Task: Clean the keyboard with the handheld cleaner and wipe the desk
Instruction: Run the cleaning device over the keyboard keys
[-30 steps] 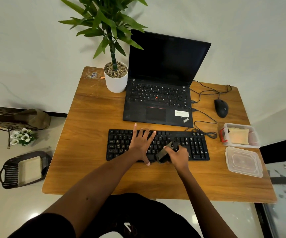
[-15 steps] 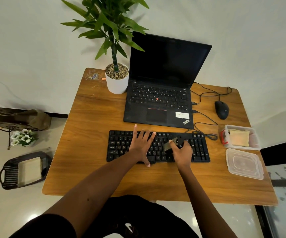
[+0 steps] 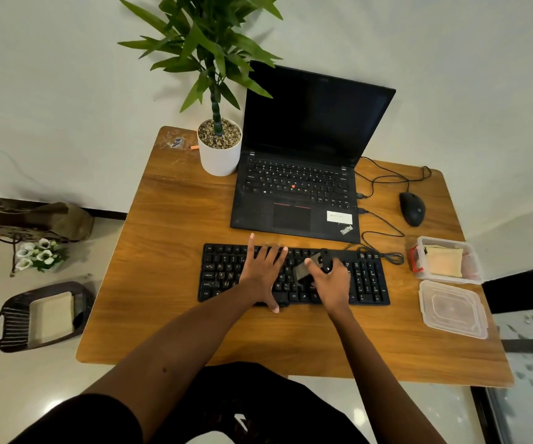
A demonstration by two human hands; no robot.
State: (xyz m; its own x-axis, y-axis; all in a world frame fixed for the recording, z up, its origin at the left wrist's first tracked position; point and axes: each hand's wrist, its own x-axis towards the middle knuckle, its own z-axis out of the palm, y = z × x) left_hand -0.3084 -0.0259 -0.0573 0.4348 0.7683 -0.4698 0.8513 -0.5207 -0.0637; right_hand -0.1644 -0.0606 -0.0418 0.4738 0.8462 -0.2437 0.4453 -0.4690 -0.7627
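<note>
A black keyboard (image 3: 367, 280) lies across the middle of the wooden desk (image 3: 169, 270). My left hand (image 3: 263, 274) lies flat on its left-centre keys with the fingers spread and straight. My right hand (image 3: 330, 282) grips a small dark handheld cleaner (image 3: 311, 265), whose head sits on the keys right of centre, just beside my left hand. A yellowish cloth (image 3: 444, 261) lies in an open clear plastic box (image 3: 470, 251) at the desk's right edge.
An open black laptop (image 3: 303, 174) stands behind the keyboard, a potted plant (image 3: 220, 152) at its left. A wired mouse (image 3: 412, 208) and cables (image 3: 383, 238) lie at the back right. The box's lid (image 3: 452, 310) rests at the right edge. A basket (image 3: 41, 315) sits on the floor, left.
My right hand has slid the cleaner up and to the right over the keys. My left hand has stayed flat on the keyboard.
</note>
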